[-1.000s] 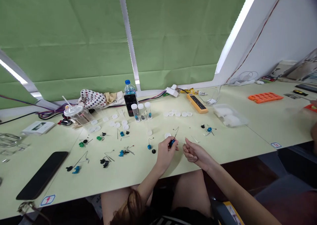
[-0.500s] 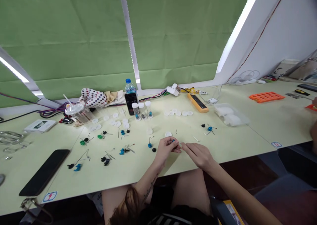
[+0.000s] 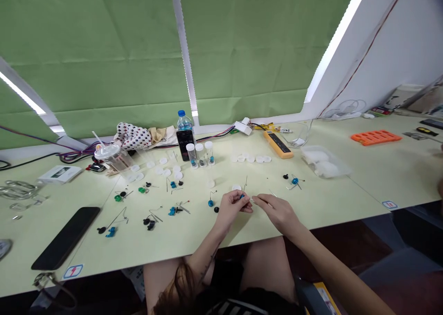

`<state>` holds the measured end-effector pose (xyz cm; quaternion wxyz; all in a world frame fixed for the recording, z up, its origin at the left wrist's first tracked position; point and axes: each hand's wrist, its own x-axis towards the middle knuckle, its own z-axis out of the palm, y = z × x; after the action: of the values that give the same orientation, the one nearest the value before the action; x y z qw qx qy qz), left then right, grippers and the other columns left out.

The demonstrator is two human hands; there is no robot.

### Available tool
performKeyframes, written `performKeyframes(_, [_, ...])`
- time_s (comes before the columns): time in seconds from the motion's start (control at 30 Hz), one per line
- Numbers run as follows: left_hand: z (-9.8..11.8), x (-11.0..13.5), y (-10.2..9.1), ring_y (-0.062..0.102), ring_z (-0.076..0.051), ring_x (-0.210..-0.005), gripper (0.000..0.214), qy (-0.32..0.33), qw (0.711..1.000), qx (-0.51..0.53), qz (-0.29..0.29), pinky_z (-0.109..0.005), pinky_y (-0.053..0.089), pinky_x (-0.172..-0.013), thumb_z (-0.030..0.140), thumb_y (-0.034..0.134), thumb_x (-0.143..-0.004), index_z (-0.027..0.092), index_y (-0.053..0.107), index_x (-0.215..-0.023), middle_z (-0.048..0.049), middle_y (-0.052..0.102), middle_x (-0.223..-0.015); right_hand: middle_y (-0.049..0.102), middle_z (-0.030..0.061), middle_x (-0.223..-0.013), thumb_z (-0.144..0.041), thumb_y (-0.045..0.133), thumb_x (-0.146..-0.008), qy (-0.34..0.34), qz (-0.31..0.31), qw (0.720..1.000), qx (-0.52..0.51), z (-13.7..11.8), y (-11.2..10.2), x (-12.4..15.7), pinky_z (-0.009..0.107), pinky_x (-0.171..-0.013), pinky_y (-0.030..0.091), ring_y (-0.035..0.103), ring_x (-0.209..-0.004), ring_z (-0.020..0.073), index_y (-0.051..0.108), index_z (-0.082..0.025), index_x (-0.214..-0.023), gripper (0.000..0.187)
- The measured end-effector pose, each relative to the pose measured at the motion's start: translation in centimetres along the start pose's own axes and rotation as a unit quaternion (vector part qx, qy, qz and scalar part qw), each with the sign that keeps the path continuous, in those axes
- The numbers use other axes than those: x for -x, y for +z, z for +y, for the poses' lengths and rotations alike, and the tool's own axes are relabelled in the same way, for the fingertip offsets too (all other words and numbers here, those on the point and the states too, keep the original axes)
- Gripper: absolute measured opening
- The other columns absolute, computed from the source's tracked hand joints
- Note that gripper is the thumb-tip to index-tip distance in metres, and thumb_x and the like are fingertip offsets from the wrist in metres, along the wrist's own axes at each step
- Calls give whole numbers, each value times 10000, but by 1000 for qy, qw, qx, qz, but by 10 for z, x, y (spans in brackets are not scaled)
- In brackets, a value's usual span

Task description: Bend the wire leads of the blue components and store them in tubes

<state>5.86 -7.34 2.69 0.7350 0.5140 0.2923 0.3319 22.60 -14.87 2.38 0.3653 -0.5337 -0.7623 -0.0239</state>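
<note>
Close to the table's front edge, my left hand (image 3: 232, 207) pinches a small blue plastic part (image 3: 242, 196) between thumb and fingertips. My right hand (image 3: 278, 212) meets it from the right, its fingers closed on a thin metal pin (image 3: 252, 200) at the blue part; whether the pin is inside it I cannot tell. A white cap (image 3: 236, 187) lies just behind my left hand. To its left lie another blue part (image 3: 211, 203) with a bent wire and a black disc (image 3: 216, 209). A further blue part (image 3: 295, 181) with thin rods lies beyond my right hand.
Several sets of small parts with rods (image 3: 151, 222) are spread on the left. Clear tubes (image 3: 209, 154) stand before a propped phone (image 3: 185, 142). White caps (image 3: 259, 159), a yellow power strip (image 3: 278, 144), a clear tray (image 3: 341, 169) and an orange holder (image 3: 376, 137) lie farther back.
My right hand has shifted slightly left, nearer to my left hand, which still holds the blue part. The whole view has moved a little; the parts on the table lie as before.
</note>
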Motion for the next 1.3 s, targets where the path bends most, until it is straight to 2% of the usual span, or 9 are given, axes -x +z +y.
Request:
performKeyframes(0.07, [2, 1, -1, 600, -119, -612, 327, -25, 999, 18, -21, -271, 540, -651, 414, 686, -703, 107, 590, -765, -48, 623, -674, 649, 89, -1067, -193, 422, -920, -48, -3, 999, 23, 1, -2, 2, 341, -808, 522, 620, -964, 208, 635, -224, -1072, 263])
performKeyframes(0.17, [1, 0, 0, 597, -115, -595, 320, -9, 1000, 19, -1, -278, 541, -650, 416, 674, -714, 116, 585, -785, -37, 622, -672, 641, 85, -1065, -333, 475, -905, 80, 58, 992, -82, -4, -2, -2, 334, -761, 543, 643, -885, 196, 590, -227, -1115, 262])
performKeyframes(0.33, [-3, 2, 6, 637, -135, -615, 239, 100, 987, -107, 64, -262, 530, -645, 388, 609, -770, 153, 576, -795, -10, 611, -700, 586, 35, -564, -618, 320, -875, 379, -54, 834, -398, -13, 2, -16, 218, -366, 368, 519, -420, 114, 591, -141, -856, 549])
performKeyframes(0.5, [0, 8, 6, 656, -141, -665, 182, 151, 959, -230, 71, -210, 494, -586, 352, 534, -827, 178, 584, -823, -8, 623, -725, 438, -43, -472, -637, 487, -788, 435, -85, 757, -481, -9, 1, -22, 195, -379, 174, 313, -385, 49, 565, -144, -701, 507])
performKeyframes(0.63, [0, 9, 5, 649, -133, -661, 169, 168, 951, -247, 84, -207, 495, -577, 340, 527, -831, 182, 585, -825, -8, 616, -743, 466, -40, -533, -507, 562, -804, 381, -109, 779, -486, -8, -1, -23, 205, -422, 221, 322, -442, 56, 560, -154, -708, 367])
performKeyframes(0.9, [-3, 1, -2, 634, -131, -603, 216, 106, 989, -97, 20, -290, 550, -658, 363, 585, -796, 150, 562, -819, -13, 601, -708, 666, 45, -836, -347, 520, -866, 164, 11, 965, -205, -10, 3, -9, 318, -737, 456, 600, -780, 179, 662, -230, -811, 192])
performKeyframes(1.03, [-1, 3, -1, 636, -133, -602, 227, 122, 987, -100, 36, -275, 548, -636, 370, 602, -785, 148, 562, -812, -10, 590, -699, 664, 66, -879, -488, 528, -838, 248, 35, 930, -270, -10, 5, -6, 311, -668, 487, 622, -728, 177, 630, -214, -956, 315])
performKeyframes(1.2, [-2, 6, 3, 657, -147, -633, 215, 141, 976, -159, 54, -262, 541, -639, 374, 585, -794, 161, 569, -815, -12, 606, -726, 522, 0, -515, -667, 384, -821, 412, -82, 789, -448, -13, 5, -14, 213, -387, 296, 415, -402, 87, 559, -163, -693, 548])
performKeyframes(1.3, [-4, 6, 2, 664, -154, -649, 215, 143, 973, -173, 50, -267, 541, -653, 379, 571, -803, 165, 573, -821, -12, 613, -728, 456, -31, -501, -605, 465, -821, 395, -86, 803, -438, -16, 2, -20, 205, -397, 248, 345, -417, 72, 529, -169, -646, 474])
